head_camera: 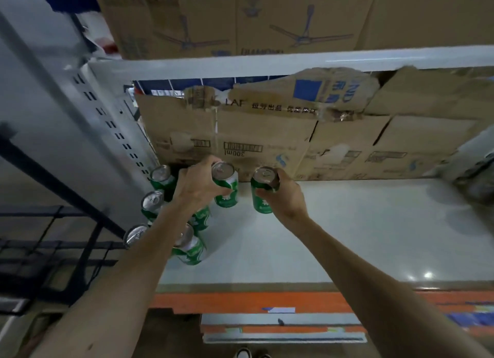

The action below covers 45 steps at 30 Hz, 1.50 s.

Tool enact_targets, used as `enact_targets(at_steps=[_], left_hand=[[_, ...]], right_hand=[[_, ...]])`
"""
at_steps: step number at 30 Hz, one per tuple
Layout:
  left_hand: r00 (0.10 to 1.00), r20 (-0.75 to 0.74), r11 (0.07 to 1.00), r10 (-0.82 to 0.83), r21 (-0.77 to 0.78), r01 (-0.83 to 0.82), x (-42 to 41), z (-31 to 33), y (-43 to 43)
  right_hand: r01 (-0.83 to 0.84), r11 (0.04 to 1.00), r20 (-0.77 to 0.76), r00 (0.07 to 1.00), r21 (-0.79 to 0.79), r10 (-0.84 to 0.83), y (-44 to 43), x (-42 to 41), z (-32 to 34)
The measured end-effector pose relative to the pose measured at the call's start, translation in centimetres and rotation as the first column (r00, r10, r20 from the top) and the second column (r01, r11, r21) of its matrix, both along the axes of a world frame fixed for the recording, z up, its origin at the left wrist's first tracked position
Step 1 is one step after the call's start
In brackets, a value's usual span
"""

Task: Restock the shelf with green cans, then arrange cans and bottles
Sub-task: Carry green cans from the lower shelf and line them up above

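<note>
Gripping a green aluminium drink can in left hand, second green can in right hand, both upright over pale grey shelf board, beside more standing green cans, near brown cardboard boxes.

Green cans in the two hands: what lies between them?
Nothing: the head view shows only bare white shelf between the left can and the right can.

The pale shelf bears green cans at left, cardboard boxes behind.
</note>
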<state>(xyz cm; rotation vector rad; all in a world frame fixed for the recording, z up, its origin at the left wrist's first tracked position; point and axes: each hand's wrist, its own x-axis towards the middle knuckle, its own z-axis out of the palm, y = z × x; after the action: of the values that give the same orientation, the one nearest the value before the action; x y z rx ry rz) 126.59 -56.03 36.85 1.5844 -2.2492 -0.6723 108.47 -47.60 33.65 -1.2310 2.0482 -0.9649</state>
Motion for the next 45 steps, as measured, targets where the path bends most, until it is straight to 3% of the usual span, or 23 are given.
enact_targets(at_steps=[11, 25, 45], left_hand=[[0.978, 0.201, 0.996, -0.062, -0.05, 0.074, -1.6, -4.2, -4.8], [0.975, 0.212, 0.993, -0.07, -0.08, 0.089, -2.8, -5.3, -5.1], [0.987, 0.142, 0.994, -0.075, -0.065, 0.085, -2.2, -5.7, -5.2]], right_hand=[[0.02, 0.997, 0.021, 1.0, -0.075, -0.018, -4.9, 0.1, -3.2], [0.044, 0.997, 0.156, 0.987, -0.069, -0.033, -5.5, -0.5, -4.8], [-0.06, 0.998, -0.037, 0.998, -0.031, 0.059, -4.7, -1.1, -5.0]])
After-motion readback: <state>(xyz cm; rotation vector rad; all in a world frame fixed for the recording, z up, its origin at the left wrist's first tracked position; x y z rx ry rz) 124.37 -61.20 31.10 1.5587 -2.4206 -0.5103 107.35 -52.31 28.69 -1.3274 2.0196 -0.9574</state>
